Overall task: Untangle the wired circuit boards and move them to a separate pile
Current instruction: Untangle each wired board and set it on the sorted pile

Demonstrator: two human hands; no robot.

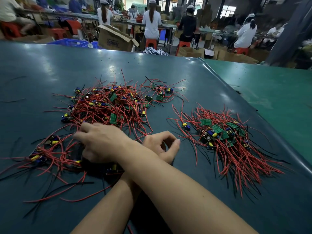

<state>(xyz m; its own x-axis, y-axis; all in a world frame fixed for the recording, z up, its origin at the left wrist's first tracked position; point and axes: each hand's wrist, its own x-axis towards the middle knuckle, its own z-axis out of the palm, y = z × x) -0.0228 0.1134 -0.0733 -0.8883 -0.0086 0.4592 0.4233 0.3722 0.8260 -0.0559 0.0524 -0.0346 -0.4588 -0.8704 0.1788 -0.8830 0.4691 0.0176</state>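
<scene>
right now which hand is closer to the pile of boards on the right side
Left. The arms are crossed: the left hand is just short of the right-side pile, and the right hand reaches into the wires opposite.

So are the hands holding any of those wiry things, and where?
The left hand, crossed under to the right, is curled and holds nothing. The right hand, crossed over to the left, rests on the near-left wire pile; any grip underneath is hidden.

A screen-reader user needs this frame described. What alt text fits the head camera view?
A person's forearms cross: the right hand reaches into a near tangle of red-wired circuit boards, while the left hand curls beside it. A larger tangle lies beyond and a tidier pile sits right on the dark table.
</scene>
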